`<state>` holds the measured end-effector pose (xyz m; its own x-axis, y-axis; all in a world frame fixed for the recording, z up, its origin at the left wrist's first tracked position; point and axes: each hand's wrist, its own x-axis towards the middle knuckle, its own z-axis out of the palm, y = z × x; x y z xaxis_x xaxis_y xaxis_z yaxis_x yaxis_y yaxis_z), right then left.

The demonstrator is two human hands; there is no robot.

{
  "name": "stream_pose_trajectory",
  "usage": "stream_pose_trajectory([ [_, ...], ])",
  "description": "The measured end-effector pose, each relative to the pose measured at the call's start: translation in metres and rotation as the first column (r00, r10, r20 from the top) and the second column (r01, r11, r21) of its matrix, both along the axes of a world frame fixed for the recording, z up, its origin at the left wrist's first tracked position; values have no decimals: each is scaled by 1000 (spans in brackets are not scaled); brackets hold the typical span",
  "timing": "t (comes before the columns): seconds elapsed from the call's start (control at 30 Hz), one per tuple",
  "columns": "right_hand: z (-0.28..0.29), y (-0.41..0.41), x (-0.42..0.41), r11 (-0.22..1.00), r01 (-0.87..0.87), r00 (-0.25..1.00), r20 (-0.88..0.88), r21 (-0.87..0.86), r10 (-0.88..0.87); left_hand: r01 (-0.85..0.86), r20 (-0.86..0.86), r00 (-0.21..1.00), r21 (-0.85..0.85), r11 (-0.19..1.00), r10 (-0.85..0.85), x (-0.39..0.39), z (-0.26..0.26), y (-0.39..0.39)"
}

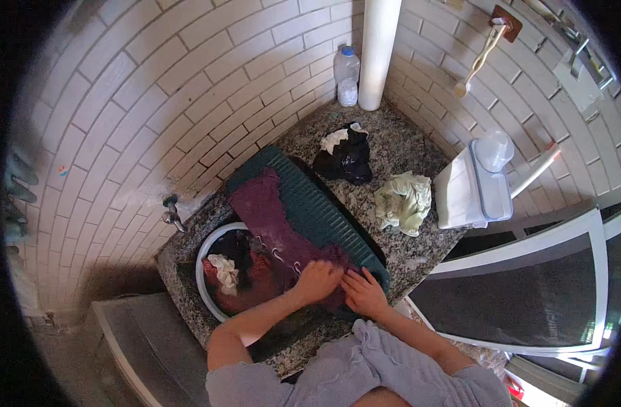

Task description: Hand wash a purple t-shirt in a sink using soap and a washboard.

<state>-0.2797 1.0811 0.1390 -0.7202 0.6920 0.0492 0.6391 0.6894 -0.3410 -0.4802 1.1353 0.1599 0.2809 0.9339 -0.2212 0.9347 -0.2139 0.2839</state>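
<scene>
A wet maroon garment (295, 239) lies stretched along a dark green ribbed washboard (326, 203), its near end bunched under both hands. My left hand (318, 280) is closed on the bunched cloth. Beside it, almost touching, my right hand (364, 292) presses on the same garment near the washboard's lower edge; its fingers are partly spread, and whether it grips is unclear. Left of the garment, a round white-rimmed basin (200, 264) sits in the stone sink, holding reddish water with dark, red and whitish cloths.
On the granite counter (392, 127) lie a black cloth bundle (348, 157) and a pale green cloth (404, 203). A lidded plastic container (466, 188) stands right, a plastic bottle (347, 76) by a white pipe (379, 56). A metal tap (173, 216) juts from the left wall.
</scene>
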Motion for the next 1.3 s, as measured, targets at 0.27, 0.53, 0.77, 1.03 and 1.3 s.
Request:
stream_pose_trajectory([
  [0.27,1,2,-7,997,-13,997,-80,73,19,-457,83,870,504,733,485,-137,-25,92],
  [0.53,-2,2,-1,1000,-6,996,-94,-2,6,209,73,969,277,938,-238,-30,-6,12],
  [0.77,-3,2,-5,999,-15,999,-47,52,17,-354,56,922,521,777,382,-166,-35,117],
  [1.03,1,-4,-9,999,-11,993,-117,37,15,-857,950,-158,-267,441,268,-245,-145,-13],
  [1.3,3,0,-9,998,-46,994,-99,32,49,-635,587,-700,-773,23,406,-207,-217,-184],
])
